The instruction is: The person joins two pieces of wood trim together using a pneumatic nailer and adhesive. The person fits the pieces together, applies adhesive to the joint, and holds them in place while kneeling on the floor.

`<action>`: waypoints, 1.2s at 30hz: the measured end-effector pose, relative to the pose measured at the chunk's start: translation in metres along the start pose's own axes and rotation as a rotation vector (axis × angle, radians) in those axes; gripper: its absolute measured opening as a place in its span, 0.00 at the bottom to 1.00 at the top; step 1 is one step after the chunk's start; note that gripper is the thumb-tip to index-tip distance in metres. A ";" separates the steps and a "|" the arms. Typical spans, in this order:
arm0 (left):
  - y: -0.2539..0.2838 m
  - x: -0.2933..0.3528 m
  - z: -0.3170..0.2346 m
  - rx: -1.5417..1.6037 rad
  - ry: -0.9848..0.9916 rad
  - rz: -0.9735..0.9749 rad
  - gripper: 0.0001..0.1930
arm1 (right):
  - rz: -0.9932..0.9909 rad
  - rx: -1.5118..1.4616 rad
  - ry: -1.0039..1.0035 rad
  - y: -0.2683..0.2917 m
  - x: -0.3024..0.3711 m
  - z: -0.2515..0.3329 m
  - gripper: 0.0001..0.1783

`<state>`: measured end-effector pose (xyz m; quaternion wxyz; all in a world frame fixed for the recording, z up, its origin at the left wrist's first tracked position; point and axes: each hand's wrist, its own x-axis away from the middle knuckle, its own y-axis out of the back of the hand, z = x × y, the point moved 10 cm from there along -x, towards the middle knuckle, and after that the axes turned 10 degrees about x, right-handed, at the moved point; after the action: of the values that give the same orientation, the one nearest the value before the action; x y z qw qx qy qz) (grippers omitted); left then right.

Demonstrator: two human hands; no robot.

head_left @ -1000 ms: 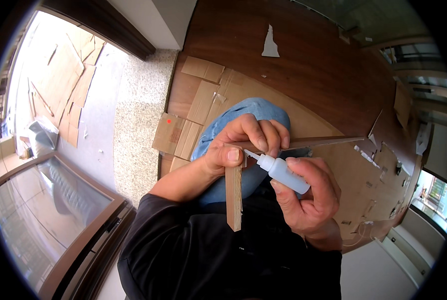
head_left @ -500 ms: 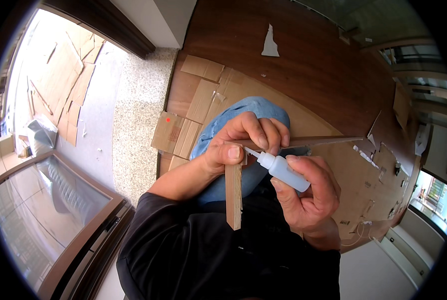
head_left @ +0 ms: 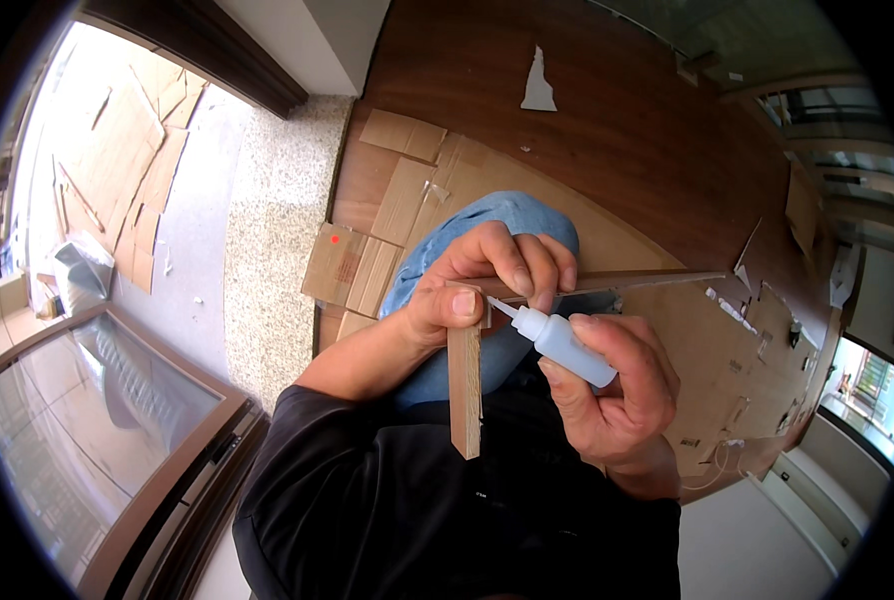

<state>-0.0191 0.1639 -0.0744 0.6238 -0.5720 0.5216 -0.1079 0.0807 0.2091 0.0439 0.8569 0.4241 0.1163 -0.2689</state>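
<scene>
My left hand [head_left: 477, 275] is closed around the corner where two wooden trim strips meet. One brown strip [head_left: 657, 280] runs off to the right, and the shorter strip [head_left: 464, 395] points down toward my body with its rough cut edge showing. In my right hand [head_left: 622, 395] is a small translucent white squeeze bottle [head_left: 572, 352], gripped between thumb and fingers. It is tilted, its thin nozzle reaching the corner by my left thumb. Whether liquid is coming out is too small to see. My bent knee in blue jeans [head_left: 512, 215] is beneath the strips.
Flattened cardboard [head_left: 607, 240] covers part of the dark wood floor [head_left: 447, 70]. A torn white scrap [head_left: 539, 82] lies farther out. On the left, a speckled stone threshold [head_left: 282, 200] borders a brown-framed glass door [head_left: 117, 400]. A white panel [head_left: 747, 545] stands at lower right.
Hardly anything differs. The bottle and my right hand have shifted very slightly left, with the nozzle still at the corner, and both hands keep their grip.
</scene>
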 end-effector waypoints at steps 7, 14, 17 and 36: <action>-0.001 -0.001 -0.001 -0.007 -0.013 -0.018 0.18 | 0.000 -0.006 0.018 -0.001 -0.003 0.002 0.21; 0.001 0.000 0.000 0.001 -0.010 -0.014 0.18 | 0.012 -0.063 -0.049 -0.001 0.000 -0.006 0.21; 0.000 -0.001 -0.001 0.001 -0.020 -0.020 0.18 | 0.019 -0.060 -0.039 -0.002 0.000 -0.005 0.22; 0.000 0.000 -0.001 -0.014 -0.015 -0.022 0.17 | -0.017 -0.036 0.004 -0.002 -0.002 -0.003 0.21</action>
<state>-0.0201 0.1640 -0.0743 0.6226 -0.5827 0.5113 -0.1066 0.0780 0.2110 0.0415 0.8619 0.4081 0.1264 -0.2731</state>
